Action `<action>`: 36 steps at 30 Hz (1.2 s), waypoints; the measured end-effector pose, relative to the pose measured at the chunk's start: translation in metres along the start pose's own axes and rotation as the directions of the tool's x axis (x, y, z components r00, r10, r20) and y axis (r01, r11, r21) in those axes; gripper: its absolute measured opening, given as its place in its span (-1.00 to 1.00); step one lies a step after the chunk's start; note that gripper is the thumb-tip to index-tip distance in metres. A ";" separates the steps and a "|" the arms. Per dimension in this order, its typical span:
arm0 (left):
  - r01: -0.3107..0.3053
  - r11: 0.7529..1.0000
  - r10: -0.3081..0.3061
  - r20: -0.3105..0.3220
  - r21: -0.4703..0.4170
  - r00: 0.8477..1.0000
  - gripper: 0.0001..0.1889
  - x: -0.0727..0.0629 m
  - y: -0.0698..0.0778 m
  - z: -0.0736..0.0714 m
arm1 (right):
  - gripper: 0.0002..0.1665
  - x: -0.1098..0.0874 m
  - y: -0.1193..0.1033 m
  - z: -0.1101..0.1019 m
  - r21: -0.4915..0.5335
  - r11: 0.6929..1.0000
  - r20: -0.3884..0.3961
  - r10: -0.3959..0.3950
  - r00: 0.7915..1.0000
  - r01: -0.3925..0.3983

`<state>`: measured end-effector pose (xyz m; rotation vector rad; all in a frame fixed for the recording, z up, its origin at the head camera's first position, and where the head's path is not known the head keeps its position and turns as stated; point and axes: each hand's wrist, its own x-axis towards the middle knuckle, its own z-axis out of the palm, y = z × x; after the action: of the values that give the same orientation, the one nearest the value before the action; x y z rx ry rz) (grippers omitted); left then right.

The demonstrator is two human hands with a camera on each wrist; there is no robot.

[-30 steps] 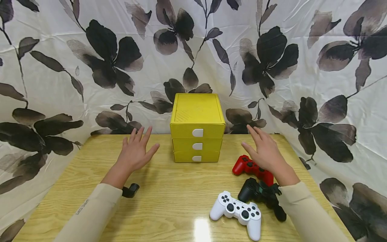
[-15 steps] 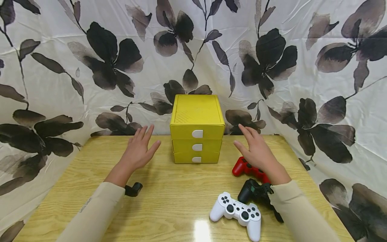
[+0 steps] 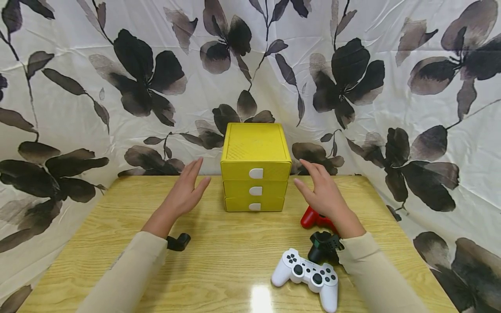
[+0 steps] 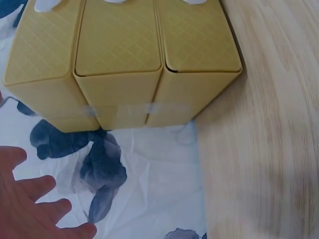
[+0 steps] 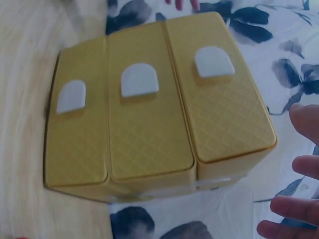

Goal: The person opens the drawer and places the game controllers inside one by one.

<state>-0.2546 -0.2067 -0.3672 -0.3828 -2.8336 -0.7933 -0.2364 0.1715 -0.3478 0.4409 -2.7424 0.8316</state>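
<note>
- Yellow drawers [image 3: 256, 165] stand between left hand [image 3: 185, 193] and right hand [image 3: 325, 195], both spread, holding nothing
- Uneven squeezing might tilt the drawers
- Dipping the right hand could knock the red controller [image 3: 310, 217]

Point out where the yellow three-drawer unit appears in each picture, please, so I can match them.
Head: yellow three-drawer unit, at the centre of the picture.
Left wrist: upper left, appearing sideways and cut off by the top edge.
Right wrist: filling the middle, also sideways.
Shared landmark: its white pull tabs, cropped at the top in the left wrist view.
</note>
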 end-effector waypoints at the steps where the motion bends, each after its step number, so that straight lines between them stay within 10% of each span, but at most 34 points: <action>1: -0.003 1.000 0.003 -0.003 -0.014 1.000 -0.26 0.001 0.000 0.000 | -0.25 0.000 -0.002 0.001 0.007 1.000 -0.008 -0.004 1.000 0.004; 36: 0.054 0.971 -0.064 -0.035 -0.233 0.997 -0.33 0.023 0.022 0.016 | -0.55 0.011 -0.033 0.040 0.249 0.962 -0.233 -0.050 0.971 0.109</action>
<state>-0.2714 -0.1755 -0.3649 -0.3094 -2.7317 -1.1357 -0.2410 0.1202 -0.3599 0.4717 -2.4017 1.1510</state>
